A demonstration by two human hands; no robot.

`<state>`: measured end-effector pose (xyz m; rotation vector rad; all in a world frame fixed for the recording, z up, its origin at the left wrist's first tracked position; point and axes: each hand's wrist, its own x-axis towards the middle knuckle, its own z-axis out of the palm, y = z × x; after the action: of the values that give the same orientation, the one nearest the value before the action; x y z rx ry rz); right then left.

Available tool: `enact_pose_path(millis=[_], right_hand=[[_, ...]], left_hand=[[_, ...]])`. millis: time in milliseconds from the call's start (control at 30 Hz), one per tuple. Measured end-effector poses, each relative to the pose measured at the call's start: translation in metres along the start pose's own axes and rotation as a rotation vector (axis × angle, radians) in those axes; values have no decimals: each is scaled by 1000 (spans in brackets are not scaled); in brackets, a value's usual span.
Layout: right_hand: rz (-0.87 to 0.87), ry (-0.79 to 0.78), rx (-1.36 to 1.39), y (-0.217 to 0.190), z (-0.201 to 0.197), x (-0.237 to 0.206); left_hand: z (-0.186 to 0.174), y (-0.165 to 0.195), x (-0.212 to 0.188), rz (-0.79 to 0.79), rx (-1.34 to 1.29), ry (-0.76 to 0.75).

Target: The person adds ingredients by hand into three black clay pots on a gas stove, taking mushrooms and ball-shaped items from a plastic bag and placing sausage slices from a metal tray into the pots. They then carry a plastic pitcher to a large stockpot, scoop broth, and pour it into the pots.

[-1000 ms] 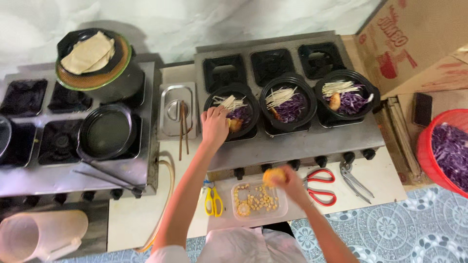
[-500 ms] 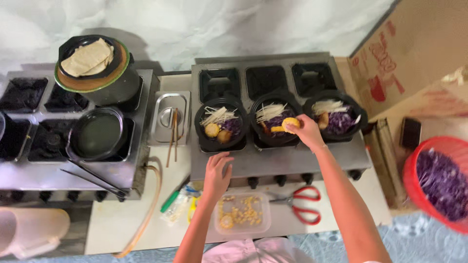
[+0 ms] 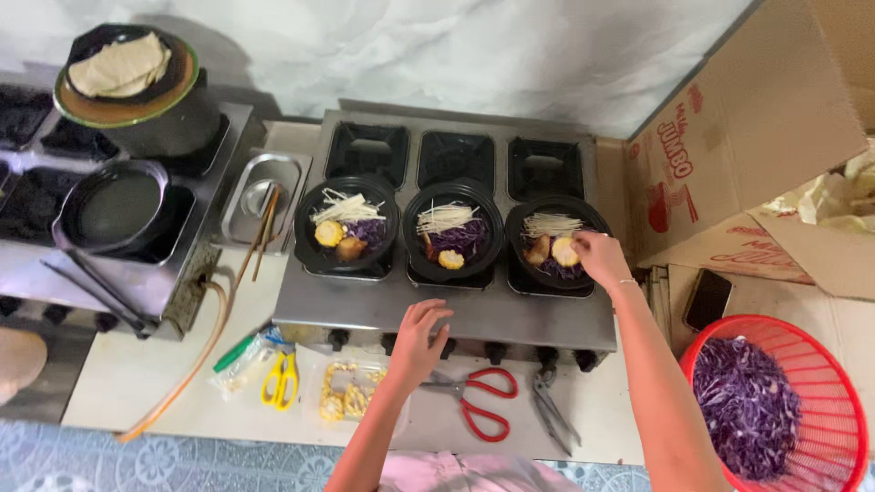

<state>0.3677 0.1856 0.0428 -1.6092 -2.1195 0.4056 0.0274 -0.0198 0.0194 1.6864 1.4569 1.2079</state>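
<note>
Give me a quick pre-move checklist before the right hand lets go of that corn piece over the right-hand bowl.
1. Right hand over the right bowl: ok.
2. Corn piece inside the rim, at the fingertips above the purple cabbage: ok.
3. Whether the corn already rests on the food: cannot tell.
4. Middle bowl already has corn at its front: ok.
5. Left bowl already has corn: ok.
6. Left hand clear of the bowls, at the stove's front edge above the corn tray: ok.
</note>
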Motion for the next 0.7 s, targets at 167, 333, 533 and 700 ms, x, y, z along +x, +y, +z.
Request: enact_pose_path(millis=[167,333,533,700], right_hand=[[-6,82,-65,12,6,9],[121,-63,334,-42,47,-45],[-180,-466,365,-136,143,-138],[-261,-577,458,-173,176,-163]], left_hand=[[5,-7,-11,-3,120,132],[3,-24,-40,-294,160,287],[-2,-52,-89,-461,518,437],[-40,-62,-128,-598,749,536]])
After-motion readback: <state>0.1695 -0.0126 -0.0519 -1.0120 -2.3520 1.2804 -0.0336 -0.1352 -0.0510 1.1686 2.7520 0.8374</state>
